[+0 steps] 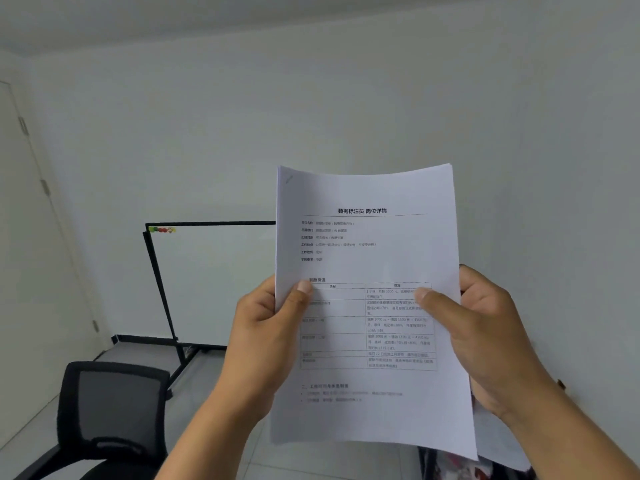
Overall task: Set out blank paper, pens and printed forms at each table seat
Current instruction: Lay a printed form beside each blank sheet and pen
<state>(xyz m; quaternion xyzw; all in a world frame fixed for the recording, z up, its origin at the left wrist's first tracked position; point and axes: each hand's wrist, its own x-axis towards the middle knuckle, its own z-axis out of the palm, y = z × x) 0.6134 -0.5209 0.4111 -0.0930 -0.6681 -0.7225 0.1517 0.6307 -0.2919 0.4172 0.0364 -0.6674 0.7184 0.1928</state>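
A stack of printed forms (pixel 367 258), white sheets with a heading, text lines and a table, is held upright in front of me at chest height. My left hand (pixel 266 327) grips the stack's left edge, thumb on the front page. My right hand (pixel 485 327) grips the right edge, thumb lying across the table print. The fingers of both hands are hidden behind the sheets. No pens, blank paper or table are in view.
A black mesh office chair (pixel 107 410) stands at the lower left. Behind it a whiteboard on a black wheeled frame (pixel 207 282) with coloured magnets leans by the white wall. A white door (pixel 34 220) is at the left. The floor is grey tile.
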